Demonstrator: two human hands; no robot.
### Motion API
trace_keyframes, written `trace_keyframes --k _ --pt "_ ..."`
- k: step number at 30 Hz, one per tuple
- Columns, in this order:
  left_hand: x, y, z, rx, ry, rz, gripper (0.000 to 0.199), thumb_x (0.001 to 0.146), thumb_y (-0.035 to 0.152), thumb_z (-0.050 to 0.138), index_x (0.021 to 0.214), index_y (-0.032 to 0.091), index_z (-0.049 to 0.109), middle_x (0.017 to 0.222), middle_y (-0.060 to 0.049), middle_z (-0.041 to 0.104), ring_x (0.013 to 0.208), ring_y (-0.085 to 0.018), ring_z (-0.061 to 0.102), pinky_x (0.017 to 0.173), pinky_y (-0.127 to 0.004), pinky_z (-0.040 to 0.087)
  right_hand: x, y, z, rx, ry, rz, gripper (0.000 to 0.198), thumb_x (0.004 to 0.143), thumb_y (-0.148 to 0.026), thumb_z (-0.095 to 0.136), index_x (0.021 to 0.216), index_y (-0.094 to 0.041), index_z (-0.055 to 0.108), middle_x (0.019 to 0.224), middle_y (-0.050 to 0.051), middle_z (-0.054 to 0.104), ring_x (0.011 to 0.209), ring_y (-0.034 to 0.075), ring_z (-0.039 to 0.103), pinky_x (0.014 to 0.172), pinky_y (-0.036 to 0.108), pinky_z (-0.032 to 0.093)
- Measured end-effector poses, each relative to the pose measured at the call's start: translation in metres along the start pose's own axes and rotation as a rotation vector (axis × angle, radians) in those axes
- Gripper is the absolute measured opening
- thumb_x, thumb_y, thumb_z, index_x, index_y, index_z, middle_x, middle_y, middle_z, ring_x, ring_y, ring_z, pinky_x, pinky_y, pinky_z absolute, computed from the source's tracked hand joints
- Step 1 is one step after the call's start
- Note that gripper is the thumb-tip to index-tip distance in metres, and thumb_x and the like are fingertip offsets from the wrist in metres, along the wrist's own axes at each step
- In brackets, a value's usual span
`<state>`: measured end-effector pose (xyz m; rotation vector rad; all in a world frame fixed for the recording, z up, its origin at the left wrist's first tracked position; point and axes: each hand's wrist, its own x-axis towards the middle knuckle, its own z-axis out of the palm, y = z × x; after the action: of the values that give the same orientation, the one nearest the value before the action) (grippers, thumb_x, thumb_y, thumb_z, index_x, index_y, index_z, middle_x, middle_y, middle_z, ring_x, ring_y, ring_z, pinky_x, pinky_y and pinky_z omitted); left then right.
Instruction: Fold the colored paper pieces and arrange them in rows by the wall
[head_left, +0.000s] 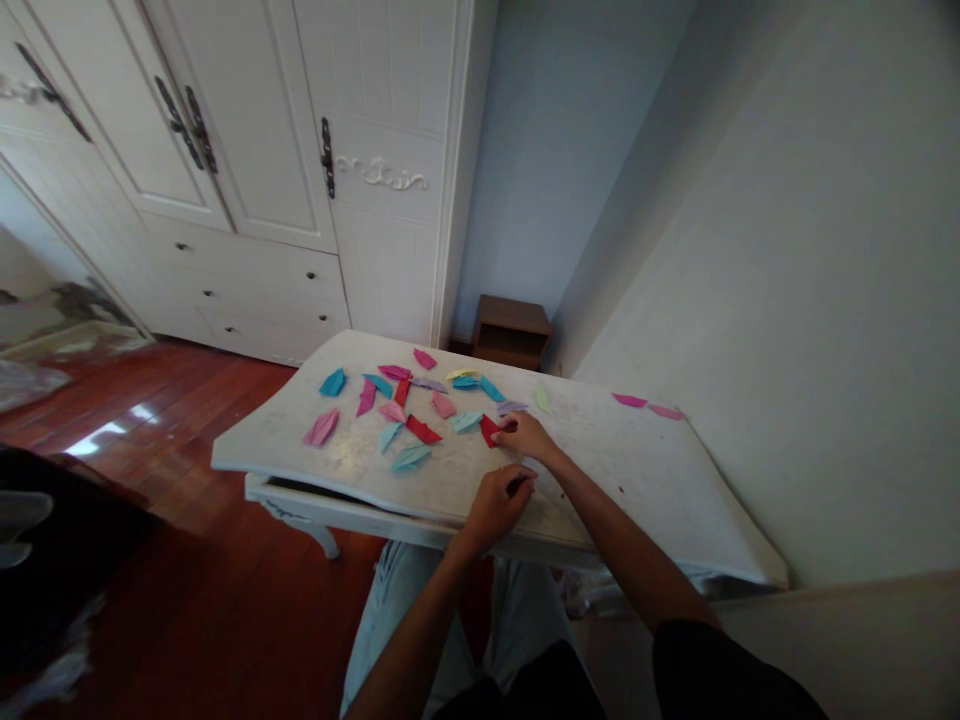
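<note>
My right hand (529, 438) reaches over the white table, its fingertips closed on a red folded paper piece (489, 431) near the tabletop. Nearer the front edge, my left hand (498, 503) is curled with thumb and fingers together; whatever lies in that pinch is too small or hidden to make out. A lavender folded paper (512, 407) lies just beyond my right hand. To its left are a pale aqua paper (466, 422), a pink one (443, 404) and a second red one (424, 430).
Several more folded papers, such as a blue one (333, 382) and a pink one (322, 428), lie on the white table (645, 480). Two magenta-pink papers (630, 400) are at its far right. A white wardrobe (390, 240), a brown nightstand (513, 325) and a wall (787, 300) surround it.
</note>
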<state>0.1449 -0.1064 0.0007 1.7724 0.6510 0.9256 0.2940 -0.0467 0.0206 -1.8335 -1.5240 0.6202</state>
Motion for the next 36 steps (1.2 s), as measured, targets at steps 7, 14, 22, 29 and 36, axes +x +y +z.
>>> trace_keyframes --k 7,14,22,29,36 --pt "0.001 0.005 -0.002 0.013 0.009 -0.007 0.019 0.082 0.022 0.054 0.090 0.019 0.070 0.083 -0.005 0.072 0.075 -0.017 0.065 0.071 -0.028 0.049 -0.020 0.004 -0.003 0.240 0.010 0.013 0.021 0.060 -0.034 0.072 0.066 -0.019 0.060 0.059 -0.004 0.059 0.053 0.013 0.053 0.050 0.024 0.039" --pt "0.000 0.006 -0.001 -0.022 0.055 -0.032 0.017 0.081 0.022 0.055 0.090 0.019 0.068 0.085 -0.005 0.072 0.078 -0.017 0.066 0.075 -0.029 0.051 -0.052 0.007 -0.013 0.513 0.110 0.075 0.033 0.066 -0.047 0.070 0.074 -0.020 0.053 0.059 -0.004 0.058 0.044 0.010 0.050 0.042 0.022 0.035" --pt "0.006 0.008 -0.001 -0.282 0.209 -0.286 0.039 0.077 0.047 0.061 0.102 0.016 0.060 0.079 -0.003 0.064 0.052 -0.011 0.059 0.035 -0.018 0.041 -0.098 0.001 -0.011 0.859 0.222 0.170 0.036 0.062 -0.041 0.079 0.080 -0.021 0.055 0.065 -0.004 0.062 0.048 0.010 0.052 0.046 0.022 0.037" --pt "0.006 0.012 -0.007 -0.267 0.121 -0.327 0.032 0.075 0.048 0.062 0.076 0.016 0.063 0.063 -0.001 0.063 0.042 -0.011 0.053 0.035 -0.020 0.041 -0.115 -0.001 -0.007 0.928 0.197 0.149 0.032 0.066 -0.039 0.077 0.085 -0.021 0.058 0.073 -0.002 0.065 0.050 0.011 0.056 0.050 0.024 0.042" --pt "0.007 0.016 -0.005 -0.084 0.029 -0.348 0.035 0.075 0.052 0.060 0.079 0.018 0.066 0.065 -0.001 0.065 0.046 -0.013 0.056 0.036 -0.021 0.038 -0.125 0.014 -0.019 0.876 0.194 0.138 0.030 0.067 -0.037 0.076 0.088 -0.019 0.065 0.073 -0.001 0.067 0.052 0.012 0.058 0.054 0.025 0.047"
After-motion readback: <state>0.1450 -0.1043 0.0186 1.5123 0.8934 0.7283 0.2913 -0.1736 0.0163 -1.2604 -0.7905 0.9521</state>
